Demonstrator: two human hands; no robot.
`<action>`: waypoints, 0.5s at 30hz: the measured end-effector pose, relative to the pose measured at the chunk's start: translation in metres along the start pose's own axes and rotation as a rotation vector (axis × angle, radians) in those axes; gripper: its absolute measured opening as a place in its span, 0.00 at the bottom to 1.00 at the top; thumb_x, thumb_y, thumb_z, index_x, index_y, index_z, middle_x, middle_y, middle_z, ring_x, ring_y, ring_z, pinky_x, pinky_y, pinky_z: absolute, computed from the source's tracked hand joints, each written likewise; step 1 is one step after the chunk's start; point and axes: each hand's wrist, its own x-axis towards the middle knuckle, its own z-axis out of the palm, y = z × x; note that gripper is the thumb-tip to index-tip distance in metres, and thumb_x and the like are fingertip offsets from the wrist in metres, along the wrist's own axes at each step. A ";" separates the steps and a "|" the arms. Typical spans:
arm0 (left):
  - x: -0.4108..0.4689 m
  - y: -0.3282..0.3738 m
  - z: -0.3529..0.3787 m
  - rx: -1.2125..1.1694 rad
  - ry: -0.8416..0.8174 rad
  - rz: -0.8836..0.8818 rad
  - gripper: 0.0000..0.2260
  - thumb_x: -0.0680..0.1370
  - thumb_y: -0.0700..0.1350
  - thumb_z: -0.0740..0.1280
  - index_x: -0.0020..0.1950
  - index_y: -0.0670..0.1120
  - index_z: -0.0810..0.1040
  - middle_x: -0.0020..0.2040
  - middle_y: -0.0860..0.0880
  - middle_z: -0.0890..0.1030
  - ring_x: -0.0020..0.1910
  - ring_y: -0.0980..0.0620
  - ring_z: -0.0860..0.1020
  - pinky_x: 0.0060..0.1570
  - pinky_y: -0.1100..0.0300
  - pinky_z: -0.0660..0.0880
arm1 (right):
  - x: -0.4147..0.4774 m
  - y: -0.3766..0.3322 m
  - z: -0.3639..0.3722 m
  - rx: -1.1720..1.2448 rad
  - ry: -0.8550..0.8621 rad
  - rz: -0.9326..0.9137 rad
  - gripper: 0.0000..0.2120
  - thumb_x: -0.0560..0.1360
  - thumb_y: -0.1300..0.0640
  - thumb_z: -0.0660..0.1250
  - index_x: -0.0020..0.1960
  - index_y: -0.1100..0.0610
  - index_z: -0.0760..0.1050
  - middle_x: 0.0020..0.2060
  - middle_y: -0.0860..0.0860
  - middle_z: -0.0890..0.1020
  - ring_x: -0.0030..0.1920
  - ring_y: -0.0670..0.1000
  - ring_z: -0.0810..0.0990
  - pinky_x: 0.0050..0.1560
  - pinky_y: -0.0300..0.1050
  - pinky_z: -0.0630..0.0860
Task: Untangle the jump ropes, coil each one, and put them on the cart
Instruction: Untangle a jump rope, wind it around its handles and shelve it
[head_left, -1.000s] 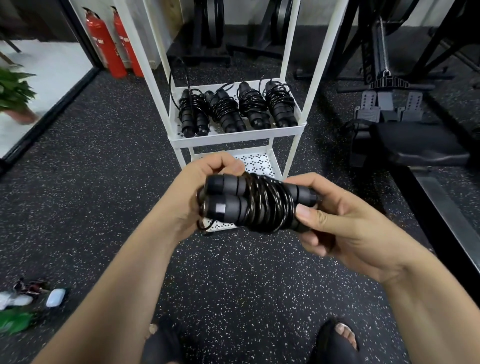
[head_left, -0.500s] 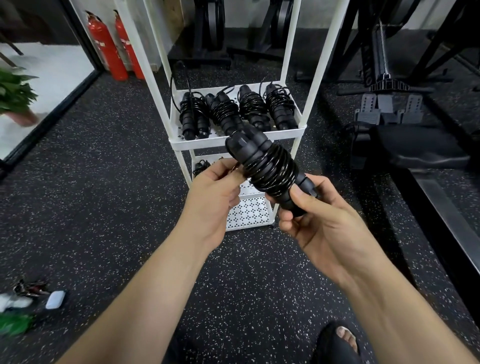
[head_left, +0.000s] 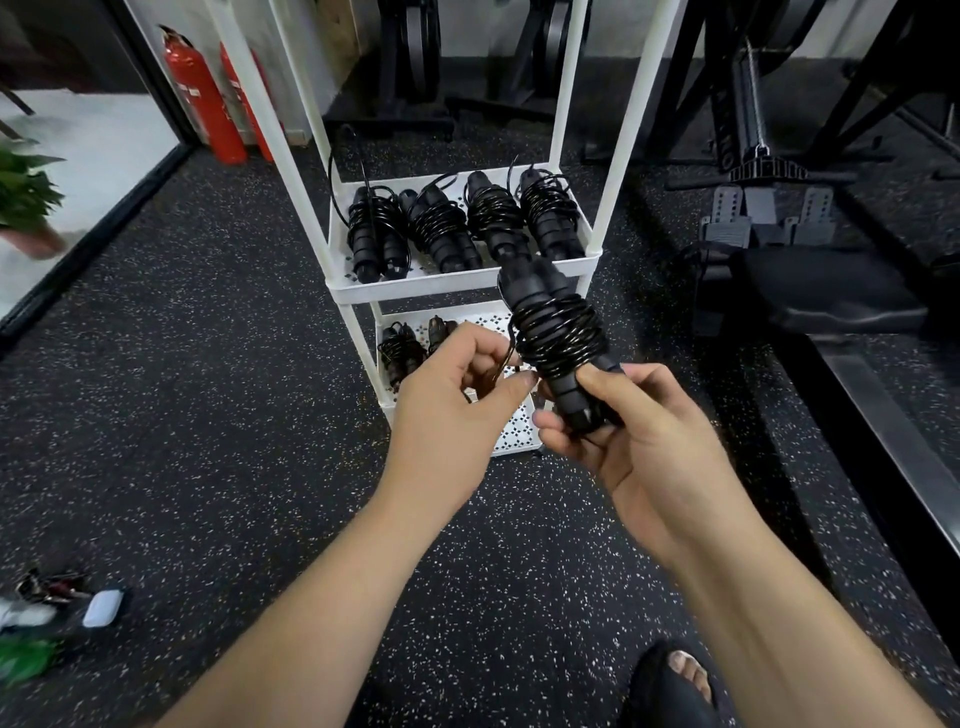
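My right hand (head_left: 618, 421) grips the lower end of a black coiled jump rope (head_left: 553, 332), which stands tilted with its handles pointing up toward the cart. My left hand (head_left: 457, 395) pinches a loose end of the rope's cord beside the coil. The white cart (head_left: 457, 283) stands just ahead. Several coiled ropes (head_left: 457, 228) lie side by side on its middle shelf. On the lower shelf (head_left: 511, 431) lies another coiled rope (head_left: 400, 351), partly hidden behind my left hand.
Two red fire extinguishers (head_left: 208, 98) stand at the back left. A black bench and gym machine (head_left: 810, 291) fill the right side. Small items, including a white case (head_left: 101, 608), lie on the speckled floor at lower left. My foot (head_left: 675, 680) shows at the bottom.
The coil went from lying across both hands to standing tilted upright in my right hand. My left hand let go of the handles and now pinches the cord end.
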 end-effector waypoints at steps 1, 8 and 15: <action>-0.001 0.001 0.000 0.027 -0.015 0.003 0.10 0.78 0.43 0.77 0.49 0.56 0.79 0.42 0.54 0.79 0.44 0.51 0.77 0.49 0.50 0.76 | 0.001 -0.001 -0.002 -0.071 0.027 -0.021 0.12 0.80 0.62 0.73 0.54 0.57 0.70 0.49 0.65 0.88 0.44 0.62 0.88 0.40 0.49 0.86; -0.007 0.008 0.000 0.045 -0.101 -0.008 0.08 0.81 0.41 0.72 0.53 0.55 0.79 0.46 0.51 0.81 0.49 0.46 0.78 0.56 0.40 0.77 | 0.007 -0.019 -0.019 -0.458 -0.158 -0.006 0.29 0.69 0.61 0.83 0.66 0.54 0.76 0.56 0.55 0.88 0.58 0.61 0.87 0.62 0.62 0.81; -0.009 0.010 0.006 -0.344 -0.201 -0.155 0.02 0.82 0.45 0.72 0.51 0.48 0.80 0.49 0.46 0.81 0.46 0.53 0.76 0.58 0.50 0.72 | 0.007 -0.021 -0.019 -0.069 -0.240 0.011 0.22 0.73 0.63 0.76 0.66 0.62 0.79 0.60 0.58 0.87 0.58 0.57 0.85 0.57 0.50 0.81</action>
